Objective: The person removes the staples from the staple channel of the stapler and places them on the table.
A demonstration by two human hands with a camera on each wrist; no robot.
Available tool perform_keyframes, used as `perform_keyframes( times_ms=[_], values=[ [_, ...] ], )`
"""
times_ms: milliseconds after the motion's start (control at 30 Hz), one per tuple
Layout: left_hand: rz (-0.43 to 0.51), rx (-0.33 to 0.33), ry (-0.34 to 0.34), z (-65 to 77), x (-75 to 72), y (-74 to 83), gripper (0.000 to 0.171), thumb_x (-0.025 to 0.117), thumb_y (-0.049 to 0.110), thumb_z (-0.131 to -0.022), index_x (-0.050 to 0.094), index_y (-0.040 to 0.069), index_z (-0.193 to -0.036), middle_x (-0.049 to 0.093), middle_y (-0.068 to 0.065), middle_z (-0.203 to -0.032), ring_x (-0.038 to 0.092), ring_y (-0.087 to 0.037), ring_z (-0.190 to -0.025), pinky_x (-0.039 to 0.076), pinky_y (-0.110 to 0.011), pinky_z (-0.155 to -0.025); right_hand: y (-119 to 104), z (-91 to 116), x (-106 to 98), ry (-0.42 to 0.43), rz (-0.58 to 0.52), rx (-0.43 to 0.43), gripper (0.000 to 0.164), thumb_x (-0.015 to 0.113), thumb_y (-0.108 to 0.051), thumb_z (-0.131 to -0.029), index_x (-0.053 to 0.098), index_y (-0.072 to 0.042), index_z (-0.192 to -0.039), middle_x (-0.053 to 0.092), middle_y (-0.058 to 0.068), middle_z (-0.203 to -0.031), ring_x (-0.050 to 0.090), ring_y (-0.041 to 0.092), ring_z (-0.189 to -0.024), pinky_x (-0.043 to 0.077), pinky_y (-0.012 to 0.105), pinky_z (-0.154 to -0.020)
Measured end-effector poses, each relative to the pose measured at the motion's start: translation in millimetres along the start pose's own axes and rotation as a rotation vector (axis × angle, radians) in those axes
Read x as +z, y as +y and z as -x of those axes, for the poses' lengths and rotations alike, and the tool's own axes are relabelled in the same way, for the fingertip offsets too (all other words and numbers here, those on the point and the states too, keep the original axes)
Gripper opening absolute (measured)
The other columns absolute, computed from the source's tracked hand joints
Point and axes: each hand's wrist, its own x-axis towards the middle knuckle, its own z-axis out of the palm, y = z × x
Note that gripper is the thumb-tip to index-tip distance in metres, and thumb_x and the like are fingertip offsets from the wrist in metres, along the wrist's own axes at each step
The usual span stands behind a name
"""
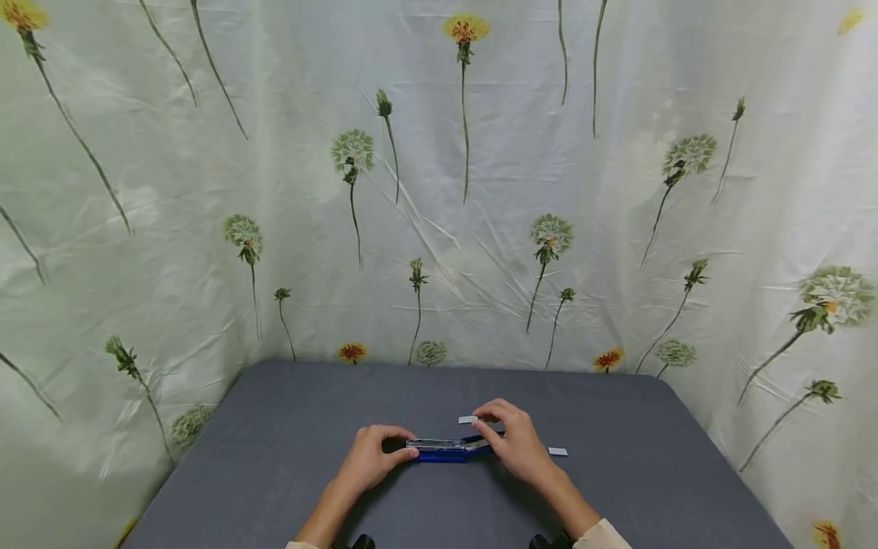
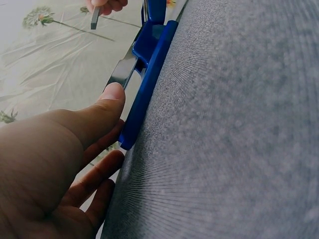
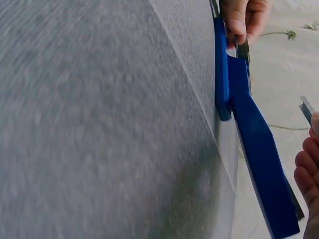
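A blue stapler [image 1: 441,457] lies on the grey table, its top arm swung back to the right and its metal magazine exposed. My left hand [image 1: 370,457] pinches the stapler's left end. In the left wrist view the thumb [image 2: 113,93] presses the metal magazine [image 2: 123,71], with fingers behind the blue base [image 2: 149,89]. Above the hinged-back arm [image 3: 264,169], my right hand [image 1: 517,442] pinches a short strip of staples [image 1: 467,419] between thumb and fingertips. The strip [image 3: 306,110] stands out past the fingertips in the right wrist view, apart from the stapler.
A second small pale strip [image 1: 558,451] lies on the table to the right of my right hand. The grey tabletop [image 1: 309,404] ends at a curtain [image 1: 295,191] printed with dandelions, which hangs behind and on both sides.
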Motion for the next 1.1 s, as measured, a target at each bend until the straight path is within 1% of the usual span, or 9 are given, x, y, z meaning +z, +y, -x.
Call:
perform_keyframes(
  times_ms=[100, 167, 333, 533, 633, 800, 933, 1000, 1100],
  values=[
    [0.003, 0.003, -0.001, -1.5, 2.6, 0.7, 0.020, 0.083, 0.047, -0.084, 0.081, 0.032, -0.098, 0.078, 0.013, -0.101, 0.071, -0.021, -0.109, 0.053, -0.052, -0.098, 4.5, 2.2, -7.2, 0.006, 0.009, -0.005, 0.011, 0.077, -0.018, -0.094, 0.076, -0.019, -0.104, 0.068, -0.012, -0.103, 0.066, 0.008, -0.094, 0.059, 0.040, -0.083],
    [0.005, -0.002, 0.001, 0.4, 0.7, -0.5, 0.019, 0.083, 0.046, -0.084, 0.080, 0.033, -0.098, 0.078, 0.014, -0.100, 0.072, -0.021, -0.109, 0.053, -0.052, -0.098, 6.2, 1.9, -7.8, 0.006, 0.004, -0.023, 0.010, 0.076, -0.019, -0.094, 0.076, -0.019, -0.105, 0.069, -0.011, -0.103, 0.066, 0.009, -0.094, 0.059, 0.042, -0.083],
    [0.002, -0.007, 0.000, 2.3, -1.4, -1.2, 0.018, 0.083, 0.046, -0.084, 0.080, 0.035, -0.097, 0.077, 0.015, -0.099, 0.072, -0.020, -0.107, 0.053, -0.052, -0.097, 13.1, 4.9, -12.7, 0.029, 0.007, -0.029, 0.010, 0.077, -0.018, -0.093, 0.076, -0.019, -0.103, 0.069, -0.013, -0.102, 0.066, 0.007, -0.093, 0.059, 0.039, -0.080],
    [-0.006, 0.009, 0.015, 0.7, 0.3, 0.7, 0.016, 0.084, 0.044, -0.083, 0.080, 0.035, -0.096, 0.077, 0.018, -0.097, 0.072, -0.015, -0.104, 0.055, -0.046, -0.095, 22.1, 8.2, -23.0, 0.095, 0.003, -0.070, 0.010, 0.079, -0.011, -0.091, 0.076, -0.015, -0.100, 0.070, -0.010, -0.099, 0.065, 0.005, -0.089, 0.059, 0.039, -0.077],
    [-0.008, 0.014, 0.025, 0.0, 1.0, 0.7, 0.014, 0.084, 0.043, -0.083, 0.080, 0.037, -0.095, 0.076, 0.019, -0.096, 0.072, -0.014, -0.103, 0.055, -0.044, -0.094, 27.1, 9.2, -28.1, 0.109, 0.015, -0.090, 0.009, 0.078, -0.012, -0.091, 0.077, -0.015, -0.100, 0.070, -0.010, -0.099, 0.065, 0.004, -0.088, 0.059, 0.038, -0.076],
    [-0.008, 0.014, 0.019, 0.0, 2.0, -0.8, 0.015, 0.084, 0.045, -0.083, 0.079, 0.038, -0.094, 0.076, 0.019, -0.096, 0.072, -0.014, -0.103, 0.055, -0.045, -0.094, 33.8, 12.0, -38.6, 0.120, 0.046, -0.095, 0.010, 0.079, -0.012, -0.091, 0.076, -0.017, -0.100, 0.070, -0.011, -0.099, 0.065, 0.004, -0.089, 0.058, 0.035, -0.076],
    [-0.005, 0.012, 0.015, -0.4, 3.0, -1.5, 0.016, 0.084, 0.047, -0.083, 0.079, 0.038, -0.095, 0.076, 0.018, -0.097, 0.072, -0.015, -0.104, 0.055, -0.046, -0.094, 38.6, 13.7, -49.3, 0.137, 0.070, -0.088, 0.011, 0.079, -0.011, -0.090, 0.076, -0.015, -0.100, 0.071, -0.010, -0.099, 0.066, 0.005, -0.088, 0.057, 0.030, -0.076],
    [0.000, 0.011, 0.015, -0.6, 2.7, -1.0, 0.016, 0.084, 0.046, -0.083, 0.080, 0.036, -0.095, 0.077, 0.017, -0.097, 0.072, -0.015, -0.103, 0.055, -0.046, -0.094, 41.4, 14.5, -55.1, 0.138, 0.076, -0.079, 0.011, 0.079, -0.011, -0.091, 0.076, -0.015, -0.100, 0.071, -0.009, -0.099, 0.065, 0.004, -0.088, 0.058, 0.031, -0.076],
    [0.006, 0.008, 0.010, -0.6, 1.7, -0.1, 0.017, 0.083, 0.046, -0.083, 0.080, 0.035, -0.096, 0.077, 0.016, -0.097, 0.072, -0.016, -0.104, 0.055, -0.046, -0.094, 45.3, 15.8, -63.2, 0.138, 0.087, -0.073, 0.011, 0.078, -0.011, -0.091, 0.076, -0.016, -0.100, 0.071, -0.009, -0.099, 0.065, 0.003, -0.089, 0.057, 0.029, -0.076]
  ],
)
